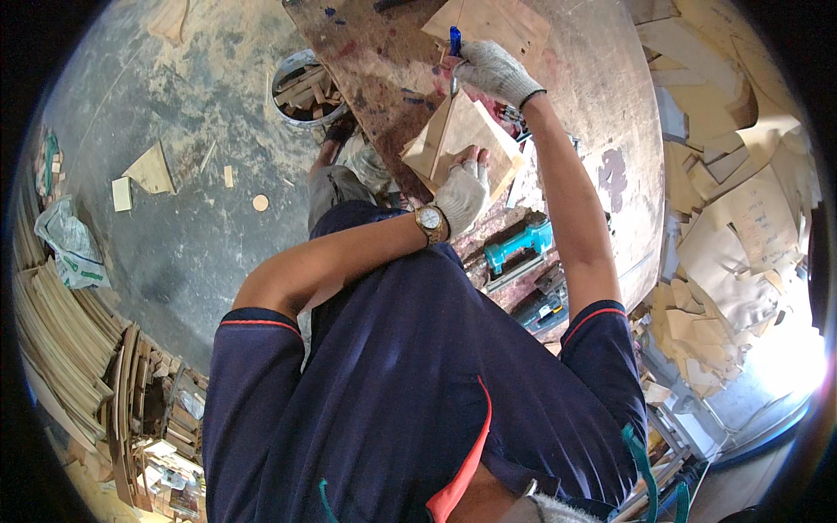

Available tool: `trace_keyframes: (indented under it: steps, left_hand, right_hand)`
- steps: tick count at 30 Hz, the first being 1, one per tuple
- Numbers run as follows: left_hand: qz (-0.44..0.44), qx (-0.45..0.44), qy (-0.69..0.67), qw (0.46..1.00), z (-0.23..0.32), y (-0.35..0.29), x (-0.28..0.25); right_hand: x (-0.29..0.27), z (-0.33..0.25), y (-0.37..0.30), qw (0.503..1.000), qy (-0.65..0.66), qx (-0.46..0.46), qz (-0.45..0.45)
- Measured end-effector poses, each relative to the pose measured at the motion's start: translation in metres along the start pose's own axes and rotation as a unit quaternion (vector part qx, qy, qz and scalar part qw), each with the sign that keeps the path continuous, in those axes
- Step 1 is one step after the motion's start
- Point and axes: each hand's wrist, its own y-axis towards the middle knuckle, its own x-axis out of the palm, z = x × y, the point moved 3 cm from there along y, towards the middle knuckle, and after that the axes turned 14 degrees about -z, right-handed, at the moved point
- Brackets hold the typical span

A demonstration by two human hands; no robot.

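Observation:
My left hand point(463, 193), in a pale knitted glove with bare fingertips, lies flat on a light wooden panel point(495, 155), its fingers stretched over the wood. A narrow wooden strip or raised edge runs across this panel towards its far corner. My right hand point(499, 71), also gloved, is closed round a slim tool point(455, 40) with a blue upper end. A metal part comes out below the fist and points down at the panel's far corner; the exact kind of tool cannot be made out. Another flat wooden board point(514, 26) lies just beyond the right hand.
The stained worktable point(632, 113) bears a teal power tool point(520, 246) and a dark tool point(542, 305) near my body. A bucket of wood offcuts point(307, 87) stands on the floor at left. Scraps point(152, 170) lie further left; cardboard-like sheets point(741, 218) pile up at right.

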Motion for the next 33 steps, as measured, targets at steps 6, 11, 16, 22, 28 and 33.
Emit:
trace_keyframes:
  steps: [6,11,16,22,28,33]
  left_hand:
    - [0.009,0.01,-0.016,1.0,-0.002,-0.001,-0.004]
    - [0.0,0.043,-0.024,0.999,-0.006,-0.004,-0.007]
    - [-0.048,0.11,-0.011,0.993,-0.022,-0.004,-0.011]
    - [0.069,0.058,-0.335,0.938,-0.1,-0.033,-0.076]
    - [0.004,0.016,-0.429,0.903,-0.146,-0.034,-0.024]
    - [-0.102,0.019,-0.485,0.868,-0.134,-0.016,-0.026]
  right_hand:
    - [-0.005,0.009,-0.006,0.997,-0.006,0.058,0.06]
    - [-0.002,0.019,-0.047,0.971,-0.012,-0.001,0.24]
    - [0.035,0.004,-0.122,0.857,0.27,0.007,0.44]
    - [0.124,-0.015,-0.201,0.888,0.197,0.22,0.351]
    - [0.174,-0.047,-0.205,0.944,0.144,0.225,0.194]
    - [0.196,-0.042,-0.205,0.913,0.109,0.248,0.304]
